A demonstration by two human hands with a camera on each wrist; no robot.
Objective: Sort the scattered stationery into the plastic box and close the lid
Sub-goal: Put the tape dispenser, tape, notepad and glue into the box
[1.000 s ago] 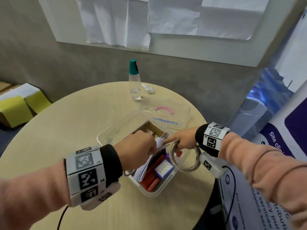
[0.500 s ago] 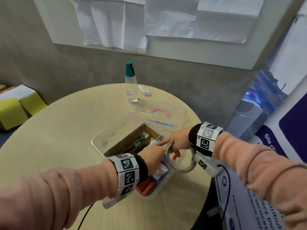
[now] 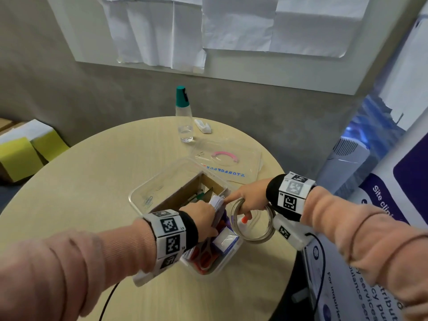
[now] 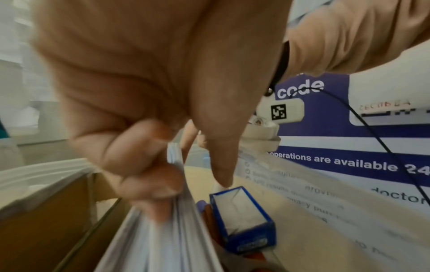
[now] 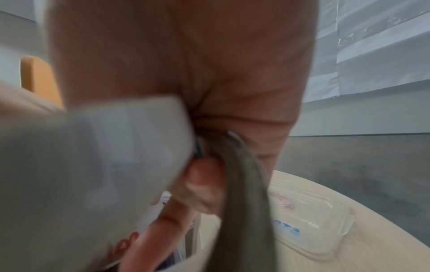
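Observation:
A clear plastic box [image 3: 143,193] stands on the round table with a cardboard divider [image 3: 178,193] inside. My left hand [image 3: 203,218] grips a stack of white paper [image 3: 217,202] [image 4: 163,239] standing on edge in the box, beside a small blue box [image 3: 225,240] [image 4: 242,217] and red-handled scissors [image 3: 206,258]. My right hand [image 3: 247,200] holds a roll of clear tape [image 3: 252,221] [image 5: 246,211], with its forefinger stretched to the paper's top edge. The clear lid [image 3: 229,158] lies flat behind the box.
A bottle with a green cap [image 3: 184,114] and a small white object [image 3: 203,126] stand at the table's far edge. A printed banner [image 3: 379,228] rises close on the right. Yellow and white boxes [image 3: 25,147] lie on the floor at left.
My left hand has slid toward the box's near end along the paper stack. The right hand stays at the paper's top edge with the tape roll.

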